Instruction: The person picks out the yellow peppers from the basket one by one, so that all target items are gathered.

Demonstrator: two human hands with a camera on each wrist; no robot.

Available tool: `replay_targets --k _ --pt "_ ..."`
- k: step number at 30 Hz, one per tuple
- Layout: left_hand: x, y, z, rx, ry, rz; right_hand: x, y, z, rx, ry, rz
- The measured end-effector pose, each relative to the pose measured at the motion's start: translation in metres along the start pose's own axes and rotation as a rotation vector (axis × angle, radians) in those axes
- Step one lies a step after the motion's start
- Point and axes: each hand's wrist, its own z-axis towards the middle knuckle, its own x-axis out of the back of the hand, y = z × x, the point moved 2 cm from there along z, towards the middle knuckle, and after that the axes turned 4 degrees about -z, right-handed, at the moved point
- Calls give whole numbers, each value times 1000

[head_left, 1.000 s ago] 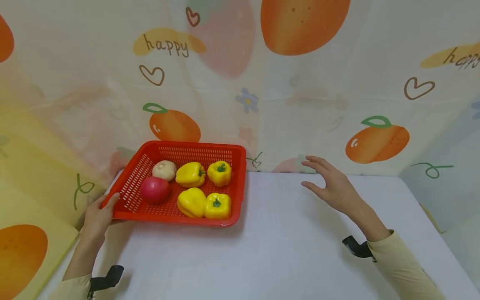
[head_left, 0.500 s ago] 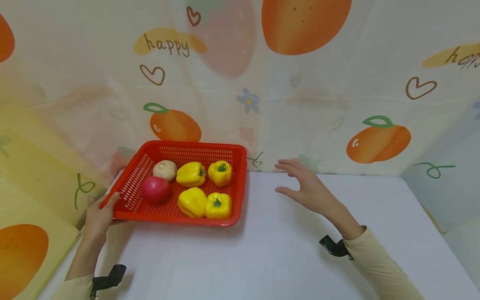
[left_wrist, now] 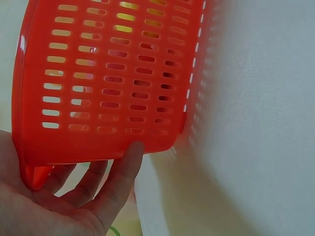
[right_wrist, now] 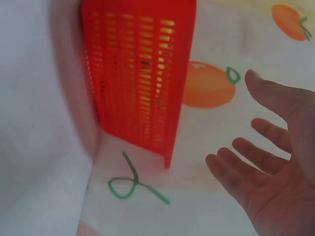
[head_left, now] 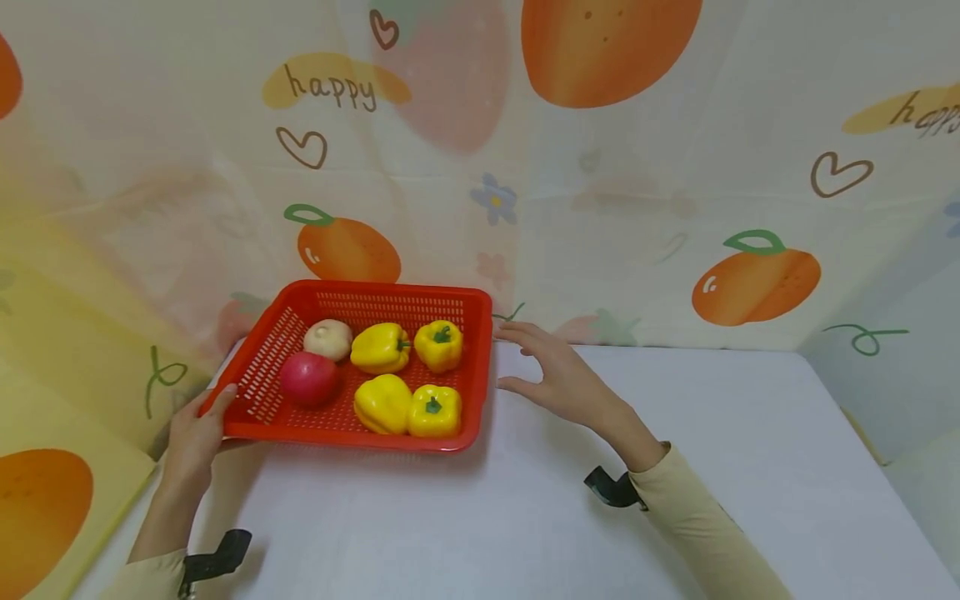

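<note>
A red plastic basket [head_left: 352, 437] with slotted walls stands on the left half of the table. In it lie several yellow bell peppers [head_left: 380, 348], a pinkish-red round fruit or vegetable [head_left: 309, 379] and a cream-coloured bulb [head_left: 327, 340]. My left hand [head_left: 193, 437] grips the basket's left rim, thumb on top; in the left wrist view its fingers [left_wrist: 120, 184] curl under and against the outer wall. My right hand [head_left: 558, 375] is just off the basket's right side, thumb and fingers spread, apparently not touching it. In the right wrist view a gap shows between that hand [right_wrist: 266, 162] and the rim.
The white table [head_left: 480, 525] spreads in front and to the right of the basket. A patterned cloth [head_left: 600, 225] with printed oranges hangs behind, close to the basket's back rim. Black wrist mounts [head_left: 615, 487] stick out from both sleeves.
My right hand has moved left across the table, from well to the right up to near the basket's right rim. The left hand and basket have stayed in place.
</note>
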Motion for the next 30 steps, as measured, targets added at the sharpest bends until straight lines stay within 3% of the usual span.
replay_targets --k 8,15,20,26,30 --pt "0 0 1 -9 -7 -56 -25 -18 15 -60 -124 -30" --pt "-1 2 1 -3 0 -32 -46 -31 27 -71 -235 -93" --pt "-2 3 0 -23 64 15 -58 -41 34 -77 -301 -193" --pt "-4 3 0 -75 141 0 -76 -48 42 2 -334 -354" --pt "-4 4 -1 -107 160 70 -83 -51 45 -7 -361 -407"
